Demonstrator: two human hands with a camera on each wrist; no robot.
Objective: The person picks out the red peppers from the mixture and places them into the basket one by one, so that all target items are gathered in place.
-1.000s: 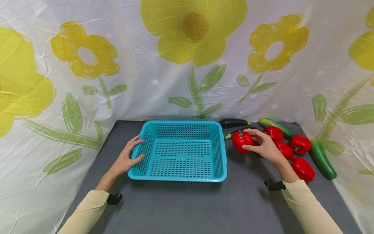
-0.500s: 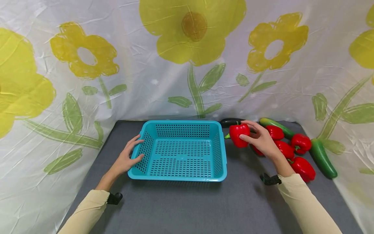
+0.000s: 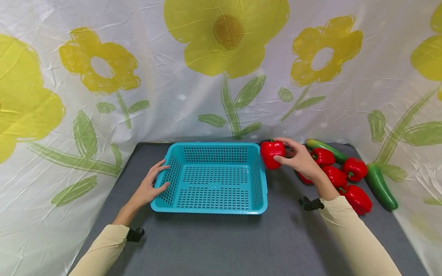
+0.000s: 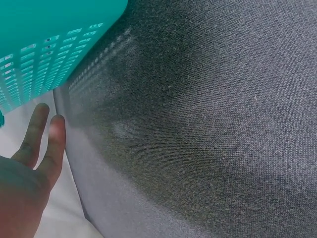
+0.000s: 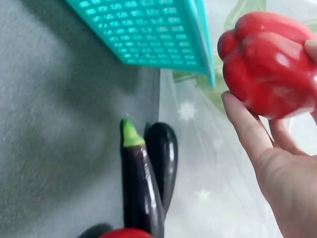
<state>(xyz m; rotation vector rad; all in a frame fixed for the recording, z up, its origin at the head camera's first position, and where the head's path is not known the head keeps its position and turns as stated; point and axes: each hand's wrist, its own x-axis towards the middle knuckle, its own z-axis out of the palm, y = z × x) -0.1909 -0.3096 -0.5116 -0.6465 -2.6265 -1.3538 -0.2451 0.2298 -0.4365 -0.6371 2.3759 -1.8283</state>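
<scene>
One turquoise plastic basket (image 3: 210, 211), six red bell peppers (image 3: 270, 156), two eggplants (image 5: 142, 186), two green cucumbers (image 3: 381, 188), two hands (image 3: 303, 161), two beige sleeves (image 3: 99, 249), two black wrist cameras (image 3: 136, 234), one grey tabletop (image 3: 221, 245)

Pepper (image 3: 269, 153) I hold in my right fingers (image 5: 248, 128): glossy red, green-stemmed. Loose peppers (image 3: 335, 176) to their right: same red. Eggplant (image 5: 143, 186) near those fingers: blackish purple, green cap; second eggplant (image 5: 162, 153): black. Basket (image 3: 207, 211) between right and left fingers (image 4: 55, 139): solid turquoise, slotted grid. Cucumbers (image 3: 380, 188) farther right: green, one yellowish at its end. Cloth (image 3: 221, 245) beneath my fingers: grey, fine-weave. Backdrop (image 3: 165, 115) beyond them: white, yellow flowers (image 3: 259, 42), green leaves (image 3: 250, 92).
</scene>
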